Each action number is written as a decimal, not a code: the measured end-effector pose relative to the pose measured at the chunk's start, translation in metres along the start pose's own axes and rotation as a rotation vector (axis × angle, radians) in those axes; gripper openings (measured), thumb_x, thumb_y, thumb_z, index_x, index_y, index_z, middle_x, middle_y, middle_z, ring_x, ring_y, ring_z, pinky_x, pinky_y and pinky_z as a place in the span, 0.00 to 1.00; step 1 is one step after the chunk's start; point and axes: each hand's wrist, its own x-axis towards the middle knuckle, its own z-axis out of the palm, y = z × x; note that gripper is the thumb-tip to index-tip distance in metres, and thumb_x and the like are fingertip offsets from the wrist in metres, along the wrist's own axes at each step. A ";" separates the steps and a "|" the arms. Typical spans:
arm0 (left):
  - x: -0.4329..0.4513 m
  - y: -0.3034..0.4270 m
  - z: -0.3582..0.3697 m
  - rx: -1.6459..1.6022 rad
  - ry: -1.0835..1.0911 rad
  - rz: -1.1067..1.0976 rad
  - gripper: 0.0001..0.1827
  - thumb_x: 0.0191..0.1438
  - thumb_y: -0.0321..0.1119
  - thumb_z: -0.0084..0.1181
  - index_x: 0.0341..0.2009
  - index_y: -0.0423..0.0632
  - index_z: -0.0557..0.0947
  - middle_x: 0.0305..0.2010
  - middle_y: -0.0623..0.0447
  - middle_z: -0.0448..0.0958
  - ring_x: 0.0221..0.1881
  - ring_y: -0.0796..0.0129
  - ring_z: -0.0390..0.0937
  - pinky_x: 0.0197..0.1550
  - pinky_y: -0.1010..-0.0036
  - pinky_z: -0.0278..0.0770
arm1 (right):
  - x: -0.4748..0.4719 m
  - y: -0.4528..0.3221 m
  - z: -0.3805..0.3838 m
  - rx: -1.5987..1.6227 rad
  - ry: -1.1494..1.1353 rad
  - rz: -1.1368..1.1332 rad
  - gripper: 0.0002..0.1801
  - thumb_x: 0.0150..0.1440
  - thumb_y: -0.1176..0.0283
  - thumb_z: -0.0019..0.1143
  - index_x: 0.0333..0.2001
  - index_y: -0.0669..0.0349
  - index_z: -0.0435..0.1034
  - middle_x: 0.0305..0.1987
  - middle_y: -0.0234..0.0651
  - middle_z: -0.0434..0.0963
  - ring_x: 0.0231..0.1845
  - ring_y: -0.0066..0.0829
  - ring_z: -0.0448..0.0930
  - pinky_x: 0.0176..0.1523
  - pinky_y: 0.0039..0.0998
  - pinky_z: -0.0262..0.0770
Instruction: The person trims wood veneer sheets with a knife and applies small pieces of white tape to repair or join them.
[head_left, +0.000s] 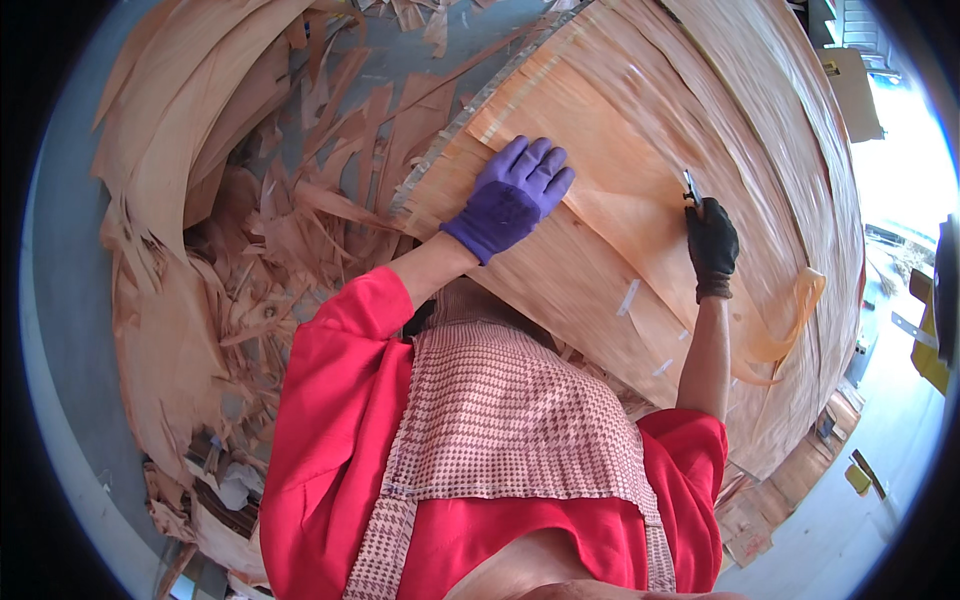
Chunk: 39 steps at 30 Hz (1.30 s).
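Observation:
Sheets of wood veneer (547, 255) lie in a wide stack before me, with an orange-toned veneer piece (592, 127) on top. My left hand (514, 196), in a purple glove, rests flat with its fingers on that piece near its left edge. In a black glove, my right hand (711, 244) grips a small cutting tool, apparently a utility knife (691, 187), above the right part of the stack. A curled veneer strip (804, 315) lies to the right of that hand. Short strips of pale tape (628, 297) stick to the lower sheet.
Torn veneer scraps (330, 217) cover the floor on the left, beside another pile of bent veneer sheets (161, 300). At the far right is a yellow object (930, 349), partly cut off by the rim. A cardboard piece (851, 94) stands beyond the stack at upper right.

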 end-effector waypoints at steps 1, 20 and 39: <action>0.000 0.000 0.000 -0.005 0.000 -0.004 0.16 0.48 0.33 0.50 0.43 0.52 0.79 0.48 0.52 0.73 0.53 0.60 0.70 0.57 0.62 0.67 | 0.001 -0.001 0.000 -0.013 -0.007 0.002 0.08 0.52 0.63 0.57 0.30 0.54 0.68 0.26 0.39 0.73 0.30 0.44 0.75 0.31 0.42 0.68; 0.003 -0.042 0.003 -0.266 -0.196 -0.122 0.16 0.48 0.32 0.57 0.44 0.52 0.78 0.48 0.52 0.74 0.51 0.57 0.71 0.53 0.62 0.69 | -0.020 -0.078 -0.039 1.329 -0.438 0.339 0.19 0.56 0.71 0.54 0.53 0.61 0.68 0.35 0.30 0.77 0.29 0.19 0.77 0.28 0.17 0.68; 0.010 -0.121 -0.012 -0.402 -0.175 0.000 0.22 0.49 0.29 0.58 0.51 0.60 0.78 0.52 0.60 0.75 0.55 0.60 0.68 0.60 0.65 0.65 | -0.004 -0.158 -0.022 1.308 -0.677 0.294 0.18 0.61 0.62 0.48 0.49 0.62 0.70 0.30 0.29 0.71 0.26 0.17 0.69 0.32 0.18 0.67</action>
